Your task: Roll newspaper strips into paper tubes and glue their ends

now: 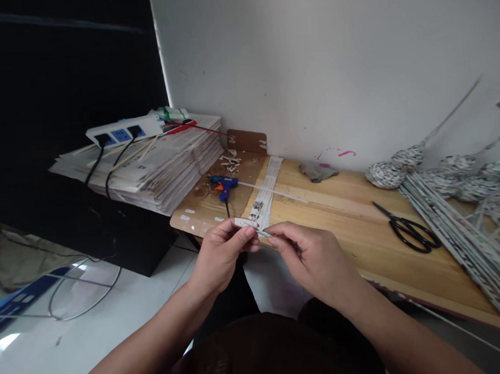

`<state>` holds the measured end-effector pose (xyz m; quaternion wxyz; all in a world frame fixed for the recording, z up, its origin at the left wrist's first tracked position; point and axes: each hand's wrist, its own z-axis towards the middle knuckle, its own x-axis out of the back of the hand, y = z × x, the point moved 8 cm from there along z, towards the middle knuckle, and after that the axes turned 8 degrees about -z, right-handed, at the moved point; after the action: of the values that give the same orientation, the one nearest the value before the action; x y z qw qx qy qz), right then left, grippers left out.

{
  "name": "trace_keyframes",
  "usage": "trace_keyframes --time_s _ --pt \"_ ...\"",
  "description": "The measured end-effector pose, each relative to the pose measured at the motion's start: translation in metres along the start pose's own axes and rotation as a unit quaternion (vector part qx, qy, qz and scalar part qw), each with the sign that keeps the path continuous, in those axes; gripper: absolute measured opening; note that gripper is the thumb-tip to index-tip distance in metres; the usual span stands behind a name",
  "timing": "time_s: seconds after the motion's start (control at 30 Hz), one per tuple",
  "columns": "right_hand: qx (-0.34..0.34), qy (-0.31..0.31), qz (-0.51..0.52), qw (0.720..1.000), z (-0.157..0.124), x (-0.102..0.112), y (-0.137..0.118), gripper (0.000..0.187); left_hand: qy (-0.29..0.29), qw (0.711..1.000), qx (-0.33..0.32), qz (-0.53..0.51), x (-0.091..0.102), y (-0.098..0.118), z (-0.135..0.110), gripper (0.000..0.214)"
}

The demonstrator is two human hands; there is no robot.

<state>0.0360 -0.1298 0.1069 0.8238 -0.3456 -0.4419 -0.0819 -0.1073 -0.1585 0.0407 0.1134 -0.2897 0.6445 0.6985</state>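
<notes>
While both hands meet just off the near edge of the worktop (340,204), the left hand (220,253) has its fingers pinched shut on a small paper strip (247,224). The right hand (311,256) grips the strip's other end. Judging by the pose, this is the rolling step, and the next move calls for a tight, even twist. A glue gun (224,186) lies just behind. The right fingers hide the strip's end, so I can't tell if a stick is inside. The paper rods (456,236) are cut off at the right.

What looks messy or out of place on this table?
Torn paper scraps lie scattered behind the blue glue gun, and pink smears stain the white wall above the wooden table. The left hand and right hand pinch a paper strip.
</notes>
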Motion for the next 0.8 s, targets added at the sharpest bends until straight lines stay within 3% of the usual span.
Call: trace_keyframes --time_s 0.17,0.4,0.6,0.8 --pt "-0.016 -0.036 0.041 0.998 0.002 -0.005 0.003 0.016 0.014 1.0 -0.018 0.013 0.002 0.001 0.001 0.018" --pt "-0.002 0.011 0.001 1.0 0.001 -0.01 0.005 0.018 0.028 0.999 -0.021 0.005 0.005 0.001 0.002 0.015" --pt "-0.01 0.0 0.014 1.0 0.002 -0.01 0.007 0.017 0.016 1.0 0.006 -0.012 0.005 -0.003 0.004 0.013" --pt "-0.054 -0.063 0.124 0.989 0.006 -0.012 0.011 0.015 -0.024 0.999 0.015 -0.021 0.003 -0.001 0.005 0.013"
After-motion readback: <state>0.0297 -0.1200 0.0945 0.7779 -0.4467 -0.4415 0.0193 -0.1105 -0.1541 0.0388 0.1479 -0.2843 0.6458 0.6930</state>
